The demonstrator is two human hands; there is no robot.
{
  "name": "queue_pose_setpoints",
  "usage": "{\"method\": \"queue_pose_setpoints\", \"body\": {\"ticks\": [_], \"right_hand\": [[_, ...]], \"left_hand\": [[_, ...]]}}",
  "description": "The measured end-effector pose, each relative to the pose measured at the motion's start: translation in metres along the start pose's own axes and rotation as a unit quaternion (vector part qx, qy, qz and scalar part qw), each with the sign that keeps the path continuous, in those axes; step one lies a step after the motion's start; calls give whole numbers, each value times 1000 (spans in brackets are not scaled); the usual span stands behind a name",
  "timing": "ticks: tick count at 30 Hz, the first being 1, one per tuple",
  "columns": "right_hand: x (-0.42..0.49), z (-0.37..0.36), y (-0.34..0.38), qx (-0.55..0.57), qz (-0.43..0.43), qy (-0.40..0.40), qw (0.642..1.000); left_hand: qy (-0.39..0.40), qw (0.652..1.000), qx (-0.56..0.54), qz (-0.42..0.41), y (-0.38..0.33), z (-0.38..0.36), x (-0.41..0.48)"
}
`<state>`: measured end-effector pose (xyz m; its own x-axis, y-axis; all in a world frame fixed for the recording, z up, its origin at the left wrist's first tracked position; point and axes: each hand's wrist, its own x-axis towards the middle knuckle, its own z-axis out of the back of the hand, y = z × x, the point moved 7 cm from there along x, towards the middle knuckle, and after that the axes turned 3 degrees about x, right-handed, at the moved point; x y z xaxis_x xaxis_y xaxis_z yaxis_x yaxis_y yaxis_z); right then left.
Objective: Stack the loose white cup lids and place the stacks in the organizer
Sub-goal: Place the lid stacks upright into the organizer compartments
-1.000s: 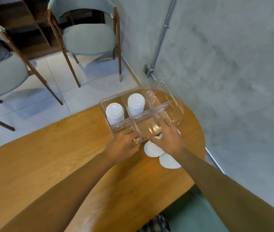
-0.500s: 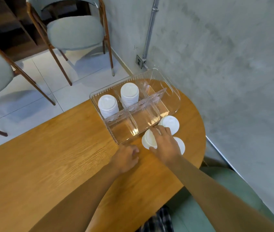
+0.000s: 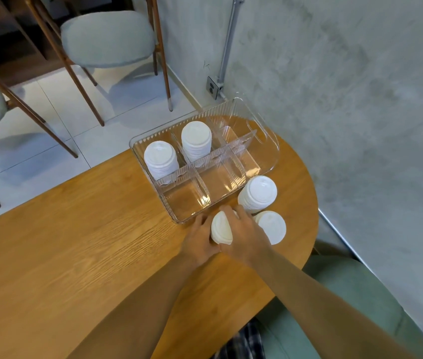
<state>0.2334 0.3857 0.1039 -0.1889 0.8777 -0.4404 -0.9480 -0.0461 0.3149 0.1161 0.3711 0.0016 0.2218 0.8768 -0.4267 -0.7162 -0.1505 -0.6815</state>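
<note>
A person's left hand [image 3: 198, 240] and right hand [image 3: 245, 235] each held a curled grip on a tilted lid stack [image 3: 221, 229] just beside the near wall of the organizer [image 3: 166, 203], where a slack squeeze could have spilled lids across the table [image 3: 88, 242].

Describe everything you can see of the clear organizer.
The organizer is a clear, ribbed plastic tray split by dividers into compartments, with a handle cut-out at its wall-side end. It sits flat on the wooden table by the wall. Two far compartments hold a corner lid stack and a middle lid stack; the rest show none. A table stack stands beside its near side.
</note>
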Motion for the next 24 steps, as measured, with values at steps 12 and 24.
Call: {"method": "queue_pose_setpoints", "body": {"ticks": [12, 24], "right_hand": [[-11, 43, 5, 21, 70, 28, 997], [6, 185, 23, 89, 115, -55, 988]], "left_hand": [[-33, 995, 8, -93, -39, 39, -17], [-112, 974, 62, -189, -150, 157, 5]]}}
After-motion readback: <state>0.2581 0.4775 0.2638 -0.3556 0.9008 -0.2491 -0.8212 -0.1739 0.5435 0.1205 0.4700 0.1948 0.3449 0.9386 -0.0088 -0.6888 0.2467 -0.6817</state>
